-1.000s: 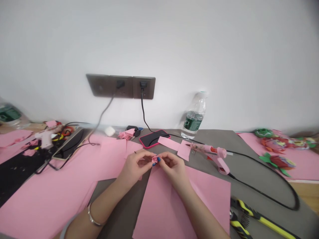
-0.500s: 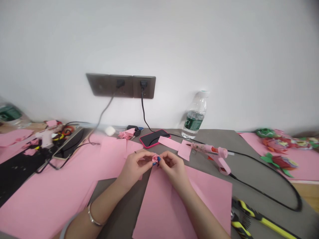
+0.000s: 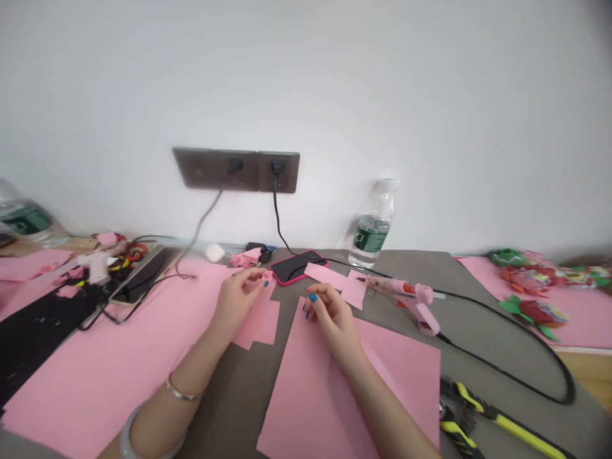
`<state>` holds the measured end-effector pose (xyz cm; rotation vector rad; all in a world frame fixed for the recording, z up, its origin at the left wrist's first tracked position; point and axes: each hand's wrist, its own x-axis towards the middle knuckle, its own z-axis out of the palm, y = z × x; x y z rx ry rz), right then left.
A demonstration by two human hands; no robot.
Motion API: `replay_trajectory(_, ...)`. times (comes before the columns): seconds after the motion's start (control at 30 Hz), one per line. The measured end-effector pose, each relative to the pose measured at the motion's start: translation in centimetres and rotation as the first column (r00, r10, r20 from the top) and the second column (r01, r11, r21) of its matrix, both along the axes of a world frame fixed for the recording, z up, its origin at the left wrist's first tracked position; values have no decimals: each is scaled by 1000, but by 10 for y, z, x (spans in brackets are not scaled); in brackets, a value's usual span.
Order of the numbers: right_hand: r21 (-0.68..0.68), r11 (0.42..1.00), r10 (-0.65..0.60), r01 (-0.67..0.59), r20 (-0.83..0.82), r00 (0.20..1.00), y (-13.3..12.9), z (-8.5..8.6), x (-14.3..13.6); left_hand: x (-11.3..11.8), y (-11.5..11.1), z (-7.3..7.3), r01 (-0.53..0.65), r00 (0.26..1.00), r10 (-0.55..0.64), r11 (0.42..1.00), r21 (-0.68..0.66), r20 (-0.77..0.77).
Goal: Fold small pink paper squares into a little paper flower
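Note:
Between the thumb and fingertips of my left hand (image 3: 241, 294) is a small pink paper rose (image 3: 266, 276), just left of a phone in a pink case (image 3: 297, 267). My right hand (image 3: 331, 313) hovers over a large pink sheet (image 3: 315, 382), its fingers curled in toward the thumb; nothing shows in them. Small pink paper pieces (image 3: 265, 322) lie beneath and beside my left hand. More cut pink rectangles (image 3: 354, 290) lie beyond my right hand, near the tip of a pink glue gun (image 3: 411, 296). A folded pink bundle (image 3: 246, 257) rests behind my left hand.
A water bottle (image 3: 371, 229) stands against the wall. Yellow-black pliers (image 3: 516, 433) lie front right, inside the glue gun's looping cable. Paper flowers (image 3: 545, 312) sit at far right. Large pink sheets (image 3: 119, 376), cables and another phone (image 3: 146, 277) occupy the left.
My hands have parted. The left moved left and away from me with the rose; the right let go of it and stayed near the same spot. Small paper pieces show between them.

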<state>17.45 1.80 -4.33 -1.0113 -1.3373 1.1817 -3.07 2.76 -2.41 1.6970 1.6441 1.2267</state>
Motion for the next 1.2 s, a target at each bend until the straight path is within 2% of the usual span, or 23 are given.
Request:
replay_trajectory(0.27, 2, 1000, 5, -5, 17, 1000, 2, -5, -1, -7, 10, -10, -39, 968, 44, 999, 26, -246)
replay_trajectory(0.43, 25, 999, -22, 22, -1, 1000, 5, -5, -2, -8, 7, -10, -57, 927, 81, 995, 76, -366)
replay_trajectory(0.53, 51, 998, -35, 34, 5, 999, 6, -4, -4, 2, -1, -7, 55, 909, -6, 993, 107, -417)
replay_trajectory(0.6, 82, 996, -47, 45, 15, 999, 4, -1, -4, 13, -9, -5, 196, 882, -129, 975, 105, -454)
replay_trajectory(0.67, 119, 991, -64, 59, 36, 997, -1, 6, -2, 24, -16, -3, 352, 829, -265, 931, 93, -492)
replay_trajectory(0.8, 175, 982, -86, 65, 115, 990, -27, 26, 18, 40, -31, 3, 589, 670, -475, 808, 20, -571)
replay_trajectory(0.87, 186, 980, -107, 75, 170, 980, -47, 32, 35, 44, -44, 6, 618, 598, -525, 783, -68, -606)
replay_trajectory(0.9, 207, 975, -132, 80, 256, 957, -58, 32, 44, 46, -53, 6, 599, 589, -533, 793, -114, -607)
replay_trajectory(1.0, 275, 952, -245, 133, 430, 869, -92, 19, 69, 50, -88, 6, 553, 577, -598, 787, -273, -556)
replay_trajectory(1.07, 330, 938, -271, 106, 510, 816, -114, 2, 78, 51, -111, 2, 536, 603, -623, 779, -326, -498)
replay_trajectory(1.13, 368, 929, -276, 47, 600, 751, -132, -14, 80, 49, -124, -3, 498, 662, -591, 807, -318, -462)
replay_trajectory(1.2, 383, 924, -277, -19, 701, 657, -145, -25, 78, 41, -125, -8, 444, 724, -515, 857, -263, -458)
